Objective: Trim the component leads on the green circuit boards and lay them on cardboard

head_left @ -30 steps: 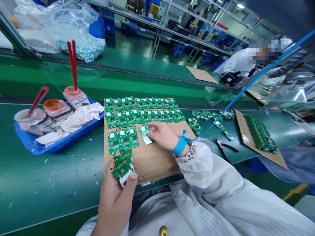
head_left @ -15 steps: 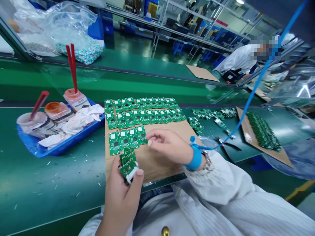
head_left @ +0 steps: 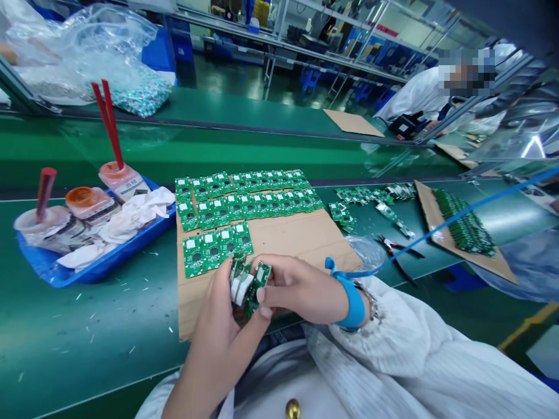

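Several green circuit boards (head_left: 238, 282) with white parts sit in my left hand (head_left: 222, 326), its fingers and thumb closed around them. My right hand (head_left: 290, 285) has come up against that bunch and pinches one circuit board (head_left: 262, 276) at its right side. A blue strap with a cord circles my right wrist. Just beyond my hands, a short row of circuit boards (head_left: 213, 249) lies on a cardboard sheet (head_left: 297, 238). Two longer rows of boards (head_left: 248, 203) lie behind it, each board bearing a white square and a dark round spot.
At left, a blue tray (head_left: 87, 278) holds bottles (head_left: 91, 205) and crumpled white tissue (head_left: 122, 224). Red-handled pliers (head_left: 395, 250) and loose boards (head_left: 360, 196) lie at right, near stacked boards (head_left: 463, 224) on cardboard. The blue cord (head_left: 471, 206) crosses that side. A person (head_left: 414, 96) sits opposite.
My right hand has moved from beside the short row down to the boards in my left hand and now grips one. The held boards have turned. The view has shifted slightly.
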{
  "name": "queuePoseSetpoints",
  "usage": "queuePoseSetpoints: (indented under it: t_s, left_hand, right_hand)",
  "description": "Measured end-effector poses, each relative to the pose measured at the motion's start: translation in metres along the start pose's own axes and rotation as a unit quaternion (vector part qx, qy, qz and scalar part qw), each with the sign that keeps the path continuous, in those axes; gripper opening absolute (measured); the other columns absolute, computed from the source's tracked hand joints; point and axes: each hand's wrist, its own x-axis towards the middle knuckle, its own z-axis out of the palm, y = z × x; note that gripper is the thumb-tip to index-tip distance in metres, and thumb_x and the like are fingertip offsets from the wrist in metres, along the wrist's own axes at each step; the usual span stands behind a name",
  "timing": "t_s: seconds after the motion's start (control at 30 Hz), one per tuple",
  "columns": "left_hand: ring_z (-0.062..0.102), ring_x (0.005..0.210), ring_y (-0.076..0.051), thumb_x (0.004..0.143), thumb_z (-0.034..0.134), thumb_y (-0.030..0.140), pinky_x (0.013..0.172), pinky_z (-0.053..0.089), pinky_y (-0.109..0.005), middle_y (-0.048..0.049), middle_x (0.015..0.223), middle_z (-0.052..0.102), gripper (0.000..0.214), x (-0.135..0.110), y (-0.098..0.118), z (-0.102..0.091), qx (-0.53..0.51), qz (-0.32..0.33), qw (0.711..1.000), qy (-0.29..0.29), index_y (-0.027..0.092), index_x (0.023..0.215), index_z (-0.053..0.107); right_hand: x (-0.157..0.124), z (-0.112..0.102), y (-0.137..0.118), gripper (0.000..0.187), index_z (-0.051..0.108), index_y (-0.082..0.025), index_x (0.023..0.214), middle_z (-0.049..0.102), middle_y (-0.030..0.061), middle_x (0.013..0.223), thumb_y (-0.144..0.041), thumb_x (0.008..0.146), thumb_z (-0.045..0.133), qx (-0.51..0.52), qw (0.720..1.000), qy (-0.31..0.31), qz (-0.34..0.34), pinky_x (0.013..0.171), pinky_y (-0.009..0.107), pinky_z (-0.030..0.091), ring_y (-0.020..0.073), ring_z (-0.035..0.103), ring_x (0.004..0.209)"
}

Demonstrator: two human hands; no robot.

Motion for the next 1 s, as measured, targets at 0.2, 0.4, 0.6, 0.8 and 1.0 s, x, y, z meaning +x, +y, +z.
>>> queuePoseSetpoints:
  t_s: [0.2,0.4,0.6,0.8,1.0]
  left_hand:
    - [0.050,0.113,-0.031,0.083,0.051,0.050,0.089,0.043,-0.044,-0.0134,0.127,0.051,0.064,-0.002,0.008,0.007,-0.011,-0.002,0.999,0.032,0.020,0.136,0.033]
    - [0.051,0.112,-0.032,0.075,0.061,0.051,0.089,0.043,-0.045,-0.0152,0.128,0.050,0.074,0.003,0.009,0.006,0.018,0.006,1.000,0.010,0.019,0.136,0.034]
    - [0.055,0.107,-0.029,0.079,0.059,0.044,0.087,0.043,-0.042,-0.0105,0.120,0.057,0.059,0.016,0.010,0.007,0.002,-0.049,0.998,0.037,0.022,0.131,0.041]
    - [0.058,0.069,-0.017,0.073,0.064,0.040,0.059,0.046,-0.028,-0.0035,0.088,0.063,0.053,0.030,0.004,0.022,-0.147,-0.063,0.982,0.105,0.020,0.120,0.050]
    - [0.054,0.065,-0.014,0.074,0.065,0.038,0.053,0.043,-0.024,-0.0022,0.088,0.061,0.046,0.021,0.018,0.018,-0.138,-0.047,0.971,0.187,0.023,0.116,0.054]
  right_hand:
    - [-0.004,-0.001,-0.006,0.025,0.046,-0.019,0.087,0.050,-0.0056,0.064,-0.028,0.070,0.062,0.036,0.999,0.002,0.019,0.055,0.019,0.040,0.0064,0.049,0.056]
    - [-0.001,-0.004,-0.001,0.035,0.045,-0.018,0.085,0.051,-0.0049,0.068,-0.036,0.067,0.069,0.055,0.998,0.010,-0.016,0.052,0.019,0.039,0.0060,0.047,0.056]
    - [0.002,-0.021,-0.001,0.016,0.053,-0.015,0.089,0.053,-0.0033,0.074,-0.013,0.073,0.052,0.066,0.996,-0.051,-0.012,0.056,0.017,0.046,0.0057,0.053,0.062]
    - [0.010,-0.039,-0.009,0.030,0.055,-0.015,0.100,0.054,-0.0046,0.069,-0.004,0.075,0.044,0.027,0.998,-0.052,0.005,0.054,0.016,0.048,0.0053,0.055,0.058]
    - [0.038,-0.065,-0.013,0.032,0.058,-0.012,0.104,0.053,-0.0051,0.056,-0.008,0.072,0.053,-0.266,0.955,0.132,0.005,0.052,0.022,0.044,0.0093,0.052,0.050]
